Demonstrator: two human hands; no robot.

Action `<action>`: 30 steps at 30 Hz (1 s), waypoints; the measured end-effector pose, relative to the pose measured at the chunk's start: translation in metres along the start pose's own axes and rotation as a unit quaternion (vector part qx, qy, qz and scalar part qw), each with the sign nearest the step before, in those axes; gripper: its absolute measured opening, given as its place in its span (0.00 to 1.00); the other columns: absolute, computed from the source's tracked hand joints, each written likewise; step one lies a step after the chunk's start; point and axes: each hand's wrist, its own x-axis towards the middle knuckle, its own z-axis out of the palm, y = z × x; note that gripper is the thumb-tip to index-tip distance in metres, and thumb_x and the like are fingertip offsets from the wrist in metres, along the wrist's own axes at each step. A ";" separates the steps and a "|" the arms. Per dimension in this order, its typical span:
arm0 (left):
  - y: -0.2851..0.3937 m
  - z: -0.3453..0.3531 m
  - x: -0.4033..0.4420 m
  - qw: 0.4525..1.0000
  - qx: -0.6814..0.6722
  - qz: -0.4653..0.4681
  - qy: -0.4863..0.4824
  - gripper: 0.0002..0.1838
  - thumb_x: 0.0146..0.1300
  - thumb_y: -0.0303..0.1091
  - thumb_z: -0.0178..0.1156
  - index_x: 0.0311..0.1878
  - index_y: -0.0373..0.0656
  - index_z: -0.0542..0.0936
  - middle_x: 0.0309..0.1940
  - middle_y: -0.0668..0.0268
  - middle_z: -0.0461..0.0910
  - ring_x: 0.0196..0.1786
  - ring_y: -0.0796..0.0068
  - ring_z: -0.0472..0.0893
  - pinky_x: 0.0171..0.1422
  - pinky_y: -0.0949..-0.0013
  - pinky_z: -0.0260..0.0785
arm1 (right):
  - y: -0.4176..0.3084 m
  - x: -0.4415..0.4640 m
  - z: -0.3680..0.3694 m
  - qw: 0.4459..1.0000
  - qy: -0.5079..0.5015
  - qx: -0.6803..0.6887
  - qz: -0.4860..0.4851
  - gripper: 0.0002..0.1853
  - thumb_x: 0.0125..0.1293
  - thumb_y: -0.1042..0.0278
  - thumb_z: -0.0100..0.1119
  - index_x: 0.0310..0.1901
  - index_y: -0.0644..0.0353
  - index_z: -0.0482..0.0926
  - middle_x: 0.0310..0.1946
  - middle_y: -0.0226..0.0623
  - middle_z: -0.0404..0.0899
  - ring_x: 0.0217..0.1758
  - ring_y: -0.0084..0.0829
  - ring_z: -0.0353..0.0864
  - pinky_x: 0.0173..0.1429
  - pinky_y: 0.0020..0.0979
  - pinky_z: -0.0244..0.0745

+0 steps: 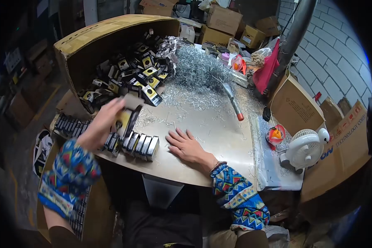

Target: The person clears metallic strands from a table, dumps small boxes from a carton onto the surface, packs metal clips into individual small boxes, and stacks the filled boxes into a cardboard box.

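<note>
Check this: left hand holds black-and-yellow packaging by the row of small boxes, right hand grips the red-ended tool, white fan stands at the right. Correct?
One error: the right hand rests flat on the tabletop, not gripping the red-ended tool, which lies beyond it. Head view shows it. Left hand with packaging by the small boxes, white fan at right: correct.

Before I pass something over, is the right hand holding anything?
No, the right hand lies flat, palm down, on the tabletop.
</note>
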 end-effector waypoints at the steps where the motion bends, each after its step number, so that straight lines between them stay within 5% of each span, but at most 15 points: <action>1: -0.011 -0.005 -0.024 0.995 -0.101 -0.024 -0.014 0.20 0.76 0.47 0.48 0.60 0.43 0.71 0.45 0.62 0.75 0.40 0.75 0.76 0.38 0.71 0.72 | -0.002 0.000 -0.004 0.997 -0.046 0.068 0.004 0.28 0.77 0.46 0.39 0.69 0.53 0.68 0.74 0.35 0.62 0.80 0.44 0.51 0.81 0.49 0.44; 5: -0.100 -0.043 -0.124 0.934 -0.305 -0.184 -0.040 0.14 0.76 0.39 0.50 0.60 0.47 0.67 0.43 0.62 0.77 0.33 0.72 0.79 0.30 0.67 0.79 | 0.006 -0.028 -0.014 0.958 0.040 0.253 0.131 0.28 0.76 0.46 0.41 0.69 0.53 0.69 0.73 0.39 0.62 0.79 0.45 0.52 0.80 0.47 0.45; 8: -0.202 -0.026 -0.177 0.909 -0.287 -0.301 0.030 0.09 0.74 0.35 0.53 0.54 0.47 0.71 0.41 0.64 0.78 0.35 0.72 0.80 0.30 0.66 0.78 | -0.031 -0.023 0.014 0.984 0.102 0.067 0.127 0.28 0.74 0.47 0.44 0.68 0.56 0.69 0.72 0.44 0.63 0.78 0.49 0.53 0.79 0.49 0.47; 11: -0.274 0.027 -0.190 0.916 -0.140 -0.374 -0.046 0.10 0.69 0.31 0.57 0.52 0.44 0.77 0.43 0.65 0.78 0.41 0.76 0.79 0.33 0.75 0.71 | -0.081 -0.018 0.037 0.982 0.130 -0.012 0.135 0.28 0.74 0.48 0.46 0.68 0.59 0.69 0.72 0.48 0.62 0.78 0.51 0.54 0.79 0.51 0.48; 19: -0.279 0.075 -0.197 0.891 -0.291 -0.336 -0.089 0.16 0.65 0.28 0.62 0.55 0.42 0.76 0.47 0.65 0.80 0.41 0.81 0.78 0.36 0.83 0.68 | -0.176 -0.057 0.044 0.975 0.115 -0.034 0.188 0.26 0.72 0.57 0.52 0.66 0.64 0.69 0.72 0.52 0.60 0.78 0.56 0.52 0.77 0.52 0.51; 22: -0.287 0.076 -0.202 0.884 -0.330 -0.321 -0.079 0.17 0.64 0.27 0.63 0.56 0.42 0.75 0.47 0.65 0.80 0.41 0.81 0.79 0.37 0.84 0.67 | -0.187 -0.075 0.016 0.982 0.098 0.045 0.158 0.22 0.71 0.65 0.54 0.64 0.63 0.72 0.69 0.52 0.66 0.73 0.54 0.62 0.72 0.46 0.61; 24: -0.292 0.076 -0.208 0.881 -0.365 -0.294 -0.073 0.19 0.64 0.25 0.63 0.58 0.42 0.74 0.47 0.65 0.80 0.41 0.82 0.79 0.38 0.86 0.67 | -0.186 -0.083 0.010 0.920 0.184 0.291 0.184 0.18 0.65 0.75 0.55 0.56 0.62 0.78 0.60 0.48 0.75 0.61 0.46 0.73 0.62 0.38 0.70; 30: -0.289 0.077 -0.213 0.883 -0.337 -0.313 -0.093 0.23 0.62 0.24 0.63 0.60 0.41 0.71 0.50 0.63 0.78 0.44 0.78 0.79 0.44 0.81 0.70 | -0.179 -0.099 0.050 0.973 0.107 0.167 0.121 0.15 0.54 0.82 0.56 0.45 0.62 0.80 0.47 0.39 0.79 0.44 0.38 0.75 0.50 0.31 0.72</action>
